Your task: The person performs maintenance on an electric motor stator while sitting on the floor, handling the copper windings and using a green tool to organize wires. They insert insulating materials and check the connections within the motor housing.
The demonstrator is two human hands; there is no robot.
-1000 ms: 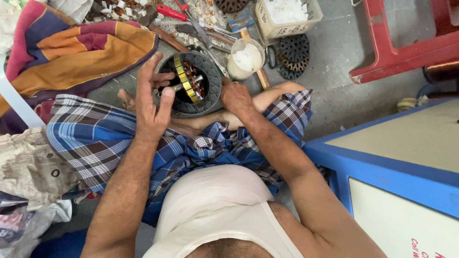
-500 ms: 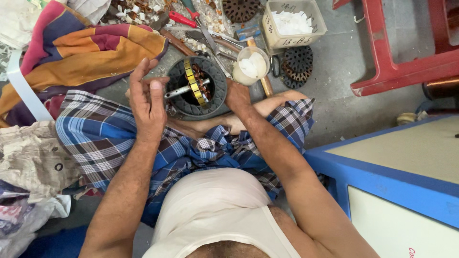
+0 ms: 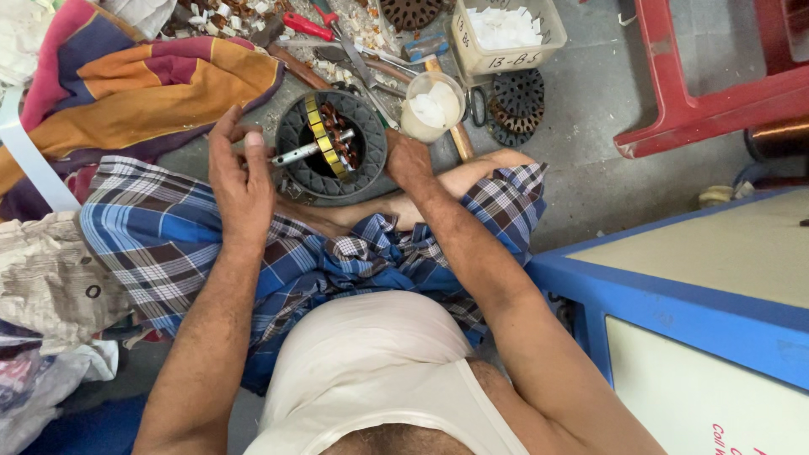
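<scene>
A round dark motor housing [image 3: 371,160] with copper windings and a yellow band lies on the floor between my knees. A silver shaft [image 3: 308,150] sticks out of its middle toward the left. My left hand [image 3: 240,181] pinches the end of that shaft between thumb and fingers. My right hand [image 3: 410,160] grips the right rim of the housing and steadies it. A blue checked cloth [image 3: 168,244] covers my crossed legs just below.
A clear plastic cup [image 3: 431,105] stands just beyond the housing. Pliers with red handles [image 3: 308,24], other tools and scraps lie further back. A white bin [image 3: 506,38], black toothed discs [image 3: 516,97], a red plastic stool [image 3: 716,76] and a blue cabinet [image 3: 674,295] are on the right.
The camera view has shifted. My left hand has slid down from over the housing to the left and now pinches the shaft's end. My right hand stays on the rim.
</scene>
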